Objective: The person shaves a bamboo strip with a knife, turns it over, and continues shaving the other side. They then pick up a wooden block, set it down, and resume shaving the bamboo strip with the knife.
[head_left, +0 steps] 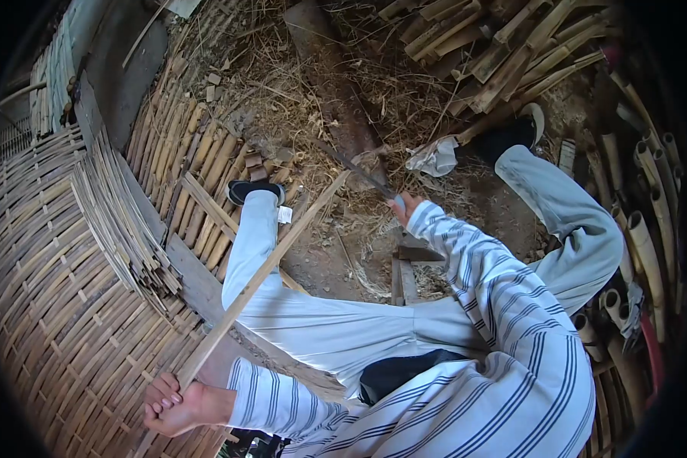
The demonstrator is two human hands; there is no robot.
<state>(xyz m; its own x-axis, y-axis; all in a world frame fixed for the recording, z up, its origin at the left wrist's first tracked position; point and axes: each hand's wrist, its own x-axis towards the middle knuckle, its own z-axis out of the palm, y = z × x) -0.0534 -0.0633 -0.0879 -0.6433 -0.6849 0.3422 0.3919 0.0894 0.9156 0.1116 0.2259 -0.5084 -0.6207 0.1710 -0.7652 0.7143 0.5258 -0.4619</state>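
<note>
My left hand, low on the left, is closed round the near end of a long split bamboo strip. The strip slants up across my left leg to a far end over the shavings. In my right hand, fingers wrapped round the handle, is a long dark-bladed knife. Its blade points up and left, close by the strip's far end. Beneath the blade lies a worn brown wooden log. Pale shavings cover the ground around it.
A woven bamboo panel with a bundle of thin strips fills the left side. Split bamboo lengths are heaped at the back right, and upright bamboo tubes stand at the right. Crumpled white plastic lies near my right foot.
</note>
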